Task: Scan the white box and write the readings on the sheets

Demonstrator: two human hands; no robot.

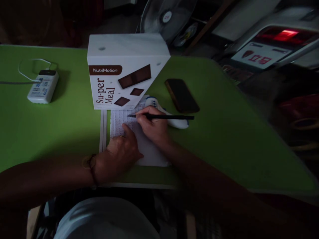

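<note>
My right hand (pixel 154 125) grips a slim black pen (pixel 174 117) with its tip on a sheet of paper (pixel 152 154). Rows of small writing cover the upper part of that sheet, while the lower part looks blank. My left hand (pixel 123 146) lies on the sheet's left side, its index finger pointing up toward the lines and its thumb stretched to the right; the other fingers are mostly hidden. A white box (pixel 104 91) marked NutriMotion stands just beyond the paper. Partly behind my right hand lies a white handheld device (pixel 177 123) with blue trim.
A dark phone (pixel 181 95) lies on the green table (pixel 236 139), right of the box. At the left sits a white charger-like block (pixel 43 87) with cables. Beyond the table are a fan (pixel 166 16) and a white machine (pixel 264 49) with a red light.
</note>
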